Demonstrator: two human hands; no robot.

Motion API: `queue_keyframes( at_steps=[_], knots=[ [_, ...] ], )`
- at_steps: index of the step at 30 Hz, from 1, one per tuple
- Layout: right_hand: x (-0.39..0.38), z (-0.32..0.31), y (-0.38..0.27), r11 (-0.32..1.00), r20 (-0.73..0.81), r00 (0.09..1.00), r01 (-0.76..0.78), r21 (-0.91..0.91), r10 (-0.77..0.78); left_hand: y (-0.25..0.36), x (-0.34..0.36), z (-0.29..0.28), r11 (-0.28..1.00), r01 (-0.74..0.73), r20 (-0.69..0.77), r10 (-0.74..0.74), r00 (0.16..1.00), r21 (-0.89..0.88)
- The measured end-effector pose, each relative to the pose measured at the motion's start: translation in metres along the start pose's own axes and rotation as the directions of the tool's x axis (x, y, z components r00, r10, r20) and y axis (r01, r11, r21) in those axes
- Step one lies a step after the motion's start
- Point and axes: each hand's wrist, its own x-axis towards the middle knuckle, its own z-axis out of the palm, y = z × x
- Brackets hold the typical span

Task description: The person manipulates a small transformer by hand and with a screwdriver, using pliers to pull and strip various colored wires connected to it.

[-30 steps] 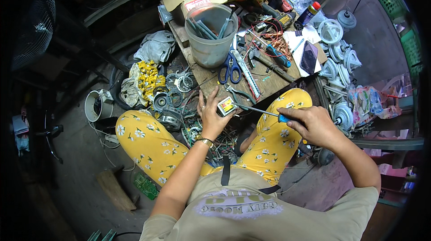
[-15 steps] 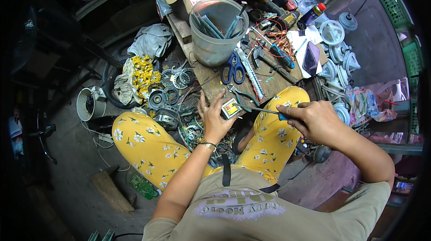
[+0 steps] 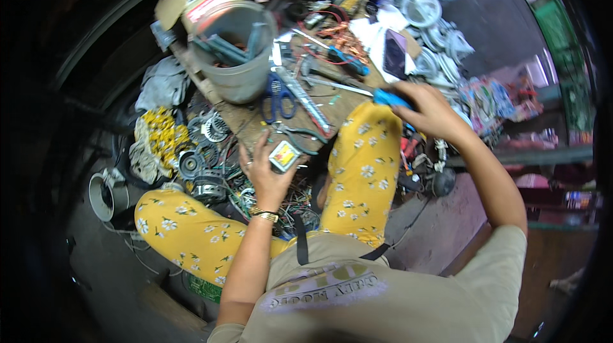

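Note:
My left hand (image 3: pixel 267 174) holds a small boxy part with a yellow label (image 3: pixel 283 156) between its thumb and fingers, just off the near edge of the wooden worktop (image 3: pixel 246 127). Up and to the right, my right hand (image 3: pixel 426 112) is closed around the blue handle of a screwdriver (image 3: pixel 388 98). Its shaft points left over the worktop, apart from the boxy part. Close to my left hand lie pliers (image 3: pixel 301 137) with dark handles. Beyond them are blue-handled scissors (image 3: pixel 278 99) and a long, narrow metal strip (image 3: pixel 302 103).
A grey bucket (image 3: pixel 233 81) holding bluish strips stands on the worktop. A hammer (image 3: pixel 332 75), another screwdriver (image 3: pixel 348 60), copper wire (image 3: pixel 345 43) and a phone (image 3: pixel 394 55) lie right of it. Pale plastic parts (image 3: pixel 421 9) pile up at far right. Scrap wire (image 3: pixel 239 197) covers the floor between my legs.
The screwdriver has come away from the boxy part, and my right hand has carried it up and away over the worktop. My left hand still holds the part. The whole view has shifted.

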Motion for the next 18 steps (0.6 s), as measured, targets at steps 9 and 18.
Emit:
queue_keyframes(
  at_steps=[9,18],
  knots=[
    [0.052,0.042,0.075,0.984,-0.446,0.887,0.167,0.064,-0.122,-0.012,-0.002,0.003,0.995,0.033,0.031,-0.036,0.999,0.092],
    [-0.091,0.107,0.150,0.960,-0.547,0.806,-0.089,0.266,0.226,-0.002,0.003,-0.010,1.000,0.002,0.087,-0.004,0.996,0.018]
  ],
)
